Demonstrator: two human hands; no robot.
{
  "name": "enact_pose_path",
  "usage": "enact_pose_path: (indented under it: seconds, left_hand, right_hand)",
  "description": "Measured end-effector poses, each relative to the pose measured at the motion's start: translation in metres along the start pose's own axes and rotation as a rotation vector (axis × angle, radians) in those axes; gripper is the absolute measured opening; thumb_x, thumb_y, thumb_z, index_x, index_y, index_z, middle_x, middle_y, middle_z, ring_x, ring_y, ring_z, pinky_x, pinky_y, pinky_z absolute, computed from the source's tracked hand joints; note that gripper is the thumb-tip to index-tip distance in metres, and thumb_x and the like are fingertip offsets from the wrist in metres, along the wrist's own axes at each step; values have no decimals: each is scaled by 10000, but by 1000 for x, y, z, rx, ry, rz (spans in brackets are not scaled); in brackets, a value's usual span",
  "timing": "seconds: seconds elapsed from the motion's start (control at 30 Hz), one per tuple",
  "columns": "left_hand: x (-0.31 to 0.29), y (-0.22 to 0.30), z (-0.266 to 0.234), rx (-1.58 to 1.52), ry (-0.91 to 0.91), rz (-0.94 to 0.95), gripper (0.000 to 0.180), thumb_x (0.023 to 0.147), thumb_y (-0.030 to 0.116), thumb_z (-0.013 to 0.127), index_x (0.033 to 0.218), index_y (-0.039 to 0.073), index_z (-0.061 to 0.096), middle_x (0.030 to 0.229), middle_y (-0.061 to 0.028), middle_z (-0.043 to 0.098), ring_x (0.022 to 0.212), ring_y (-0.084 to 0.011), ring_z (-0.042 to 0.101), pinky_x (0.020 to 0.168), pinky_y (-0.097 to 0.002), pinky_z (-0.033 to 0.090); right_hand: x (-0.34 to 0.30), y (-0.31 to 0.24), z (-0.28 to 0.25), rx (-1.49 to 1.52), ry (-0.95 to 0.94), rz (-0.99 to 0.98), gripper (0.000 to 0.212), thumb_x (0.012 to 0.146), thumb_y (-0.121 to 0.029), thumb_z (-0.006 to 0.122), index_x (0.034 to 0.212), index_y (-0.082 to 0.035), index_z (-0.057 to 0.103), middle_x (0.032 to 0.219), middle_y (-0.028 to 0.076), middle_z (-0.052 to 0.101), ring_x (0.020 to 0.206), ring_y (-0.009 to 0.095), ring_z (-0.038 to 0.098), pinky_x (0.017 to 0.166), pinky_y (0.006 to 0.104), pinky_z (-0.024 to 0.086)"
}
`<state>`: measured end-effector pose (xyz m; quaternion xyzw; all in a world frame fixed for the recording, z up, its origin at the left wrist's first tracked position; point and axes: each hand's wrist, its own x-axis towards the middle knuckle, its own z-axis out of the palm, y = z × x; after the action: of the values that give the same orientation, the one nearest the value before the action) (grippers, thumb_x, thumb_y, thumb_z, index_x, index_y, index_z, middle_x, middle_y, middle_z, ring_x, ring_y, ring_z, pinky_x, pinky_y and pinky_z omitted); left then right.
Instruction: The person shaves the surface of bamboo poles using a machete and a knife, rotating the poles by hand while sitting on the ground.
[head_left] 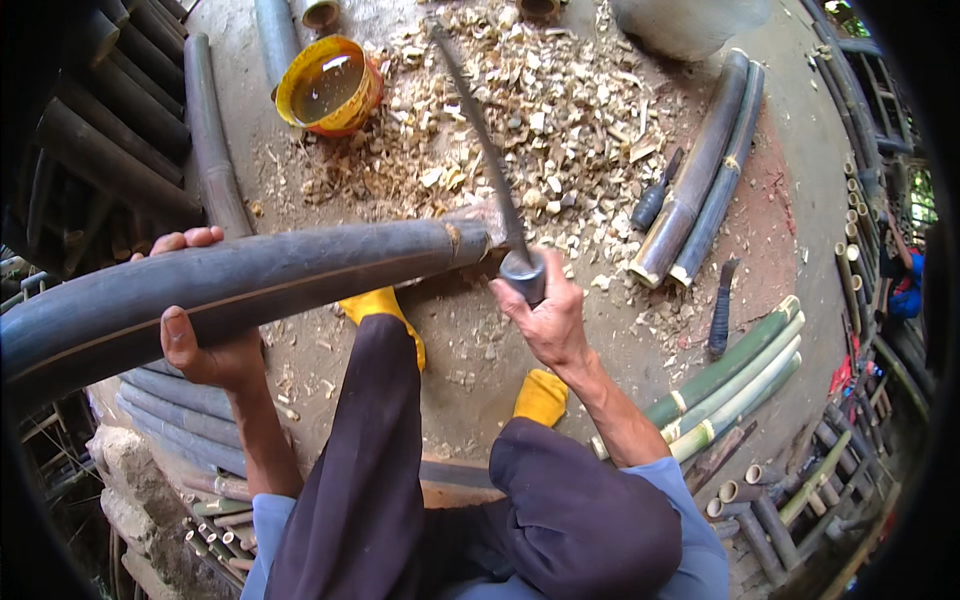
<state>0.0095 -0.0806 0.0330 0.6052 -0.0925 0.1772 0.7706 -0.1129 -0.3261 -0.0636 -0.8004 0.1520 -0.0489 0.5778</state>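
A thick dark bamboo pole point(310, 268) slants across from the left edge, its cut end near the middle. My left hand point(215, 350) grips it from below, thumb on the near side and fingertips over the far side. In my right hand point(550, 318) is a machete point(483, 150), held by its round handle with the long dark blade pointing away and up. The blade's base is close by the pole's end; whether they touch I cannot tell. Pale wood chips point(540, 130) cover the ground beyond both hands.
A yellow bucket point(363, 82) of liquid stands far left of the chips. Two dark bamboo lengths point(700, 170), dark-handled tools point(650, 205) and green bamboo pieces point(735, 365) lie at right. Dark poles point(110, 150) are stacked at left. A person in blue point(908, 290) is at the far right.
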Motion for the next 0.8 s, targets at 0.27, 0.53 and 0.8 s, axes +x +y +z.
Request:
enact_pose_path:
  seconds: [0.27, 0.53, 0.8]
  left_hand:
    - [11, -1, 4, -210, -146, -13, 636, 706, 281, 626, 1245, 56, 372, 1125, -134, 457, 1092, -305, 451, 1032, -454, 297]
    - [17, -1, -22, -279, -291, -11, 647, 704, 262, 607, 1242, -4, 366, 1139, -159, 461, 1120, -328, 447, 1033, -473, 304]
    - [32, 9, -6, -35, 264, -171, 560, 798, 322, 548, 1175, -77, 439, 1110, -213, 536, 1074, -317, 514, 994, -427, 370]
  right_hand:
    - [11, 63, -6, -131, -125, 198, 306, 837, -248, 638, 970, -1, 514, 719, 111, 619, 556, 162, 609, 478, 310, 491]
    - [1, 70, 5, -53, -71, 30, 295, 809, -199, 652, 950, 3, 490, 711, 91, 601, 595, 167, 597, 536, 297, 509]
    - [-3, 46, -6, -127, -102, 166, 395, 854, -251, 628, 1078, 23, 453, 784, 168, 649, 683, 260, 668, 582, 345, 549]
